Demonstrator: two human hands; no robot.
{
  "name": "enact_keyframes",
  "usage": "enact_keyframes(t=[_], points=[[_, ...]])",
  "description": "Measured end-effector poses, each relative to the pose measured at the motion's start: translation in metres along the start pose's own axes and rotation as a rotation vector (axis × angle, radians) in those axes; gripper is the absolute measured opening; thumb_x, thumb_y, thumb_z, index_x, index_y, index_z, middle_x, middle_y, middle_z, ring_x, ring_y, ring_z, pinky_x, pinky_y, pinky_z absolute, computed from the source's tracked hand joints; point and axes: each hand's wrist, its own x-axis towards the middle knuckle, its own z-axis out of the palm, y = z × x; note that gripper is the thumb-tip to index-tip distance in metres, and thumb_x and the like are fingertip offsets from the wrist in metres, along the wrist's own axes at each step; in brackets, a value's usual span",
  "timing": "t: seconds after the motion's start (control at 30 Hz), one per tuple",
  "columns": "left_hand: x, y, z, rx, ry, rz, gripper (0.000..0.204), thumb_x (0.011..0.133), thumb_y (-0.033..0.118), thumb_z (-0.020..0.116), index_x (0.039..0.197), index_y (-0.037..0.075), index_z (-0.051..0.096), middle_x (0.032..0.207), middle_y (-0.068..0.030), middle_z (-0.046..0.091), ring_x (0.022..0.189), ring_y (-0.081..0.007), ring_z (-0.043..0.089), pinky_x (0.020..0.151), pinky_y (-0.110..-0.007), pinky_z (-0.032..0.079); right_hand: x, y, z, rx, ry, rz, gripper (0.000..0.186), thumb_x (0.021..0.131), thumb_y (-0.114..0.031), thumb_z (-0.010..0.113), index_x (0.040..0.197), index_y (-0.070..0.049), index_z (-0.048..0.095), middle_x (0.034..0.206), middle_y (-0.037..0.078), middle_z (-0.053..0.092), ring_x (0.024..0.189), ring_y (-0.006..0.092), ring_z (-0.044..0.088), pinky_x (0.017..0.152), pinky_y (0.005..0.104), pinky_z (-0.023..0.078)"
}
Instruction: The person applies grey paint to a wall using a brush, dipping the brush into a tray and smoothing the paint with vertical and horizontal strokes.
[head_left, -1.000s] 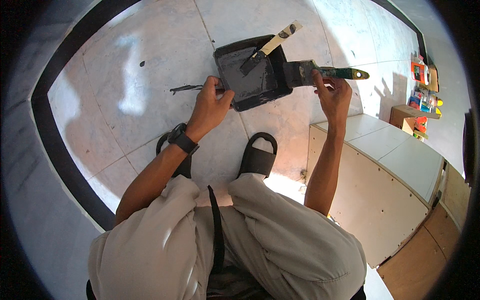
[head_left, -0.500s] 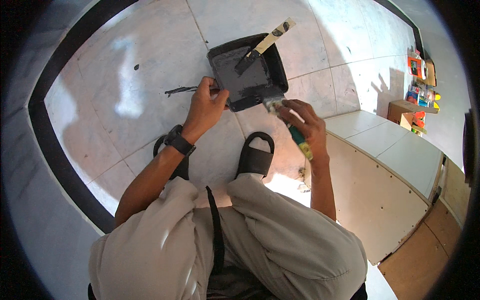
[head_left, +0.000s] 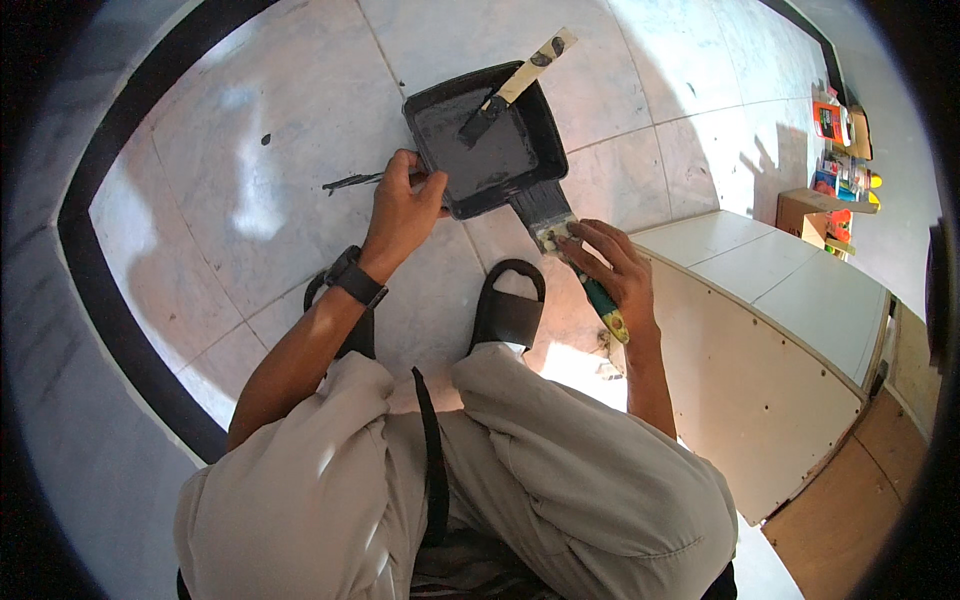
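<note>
A square black paint tray (head_left: 552, 130) with dark grey paint in it stands on the tiled floor. My left hand (head_left: 405, 205) is closed on the tray's near left rim, thumb and fingers pinching it. In my right hand (head_left: 620, 265) is a paintbrush (head_left: 603, 300) with a green and yellow handle. The brush's dark, paint-soaked bristles (head_left: 540, 203) lie against the tray's near right rim. A flat wooden stick (head_left: 530, 70), its lower end coated in paint, leans inside the tray and sticks out over the far edge.
A dark paint streak (head_left: 350, 182) marks the floor left of the tray. At my right stands a low white-topped cabinet (head_left: 760, 260). Beyond it, along the wall, are a cardboard box (head_left: 800, 215) and several bottles. My sandals (head_left: 508, 305) are just below the tray.
The brush has come down and toward me, its bristles now drawn out of the tray over the near rim. The tray has shifted slightly left.
</note>
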Motion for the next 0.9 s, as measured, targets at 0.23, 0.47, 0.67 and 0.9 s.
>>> enact_keyframes(t=[0.23,0.47,0.67,0.9], points=[[0.023,-0.018,0.021,0.262,-0.06,0.177,0.033,0.092,0.016,0.064,0.113,-0.005,0.05,0.098,-0.0157,0.057,0.088,-0.0268,0.057,0.078,-0.044,0.05,-0.038,0.024,-0.002,0.352,0.43,0.343,0.024,0.083,-0.003,0.079,0.104,0.004,0.072,0.11,0.018,0.073,0.099,0.0303,0.07,0.091,0.0406,0.054],[0.022,-0.013,0.066,0.174,-0.259,0.189,0.036,0.091,0.019,0.069,0.107,-0.002,0.046,0.097,-0.0191,0.056,0.085,-0.0333,0.06,0.076,-0.047,0.048,0.037,-0.015,-0.009,0.969,0.711,0.512,0.021,0.095,-0.013,0.071,0.105,0.003,0.063,0.091,0.008,0.066,0.083,0.0128,0.062,0.078,0.027,0.051],[-0.008,-0.004,-0.002,0.165,-0.301,0.317,0.053,0.1,0.03,0.066,0.134,-0.006,0.045,0.126,-0.025,0.06,0.116,-0.0324,0.067,0.09,-0.041,0.056,0.169,-0.092,-0.042,1.1,0.414,0.285,0.026,0.095,-0.023,0.074,0.1,0.0,0.063,0.09,0.007,0.066,0.079,0.0124,0.064,0.071,0.028,0.055],[-0.064,0.034,-0.199,0.156,-0.285,0.082,0.039,0.104,0.024,0.061,0.136,0.004,0.054,0.136,-0.0118,0.058,0.126,-0.0266,0.06,0.089,-0.04,0.061,0.259,-0.162,-0.027,1.175,0.253,0.183,0.034,0.098,-0.025,0.069,0.117,0.003,0.064,0.097,0.008,0.069,0.081,0.014,0.065,0.073,0.0287,0.056]])
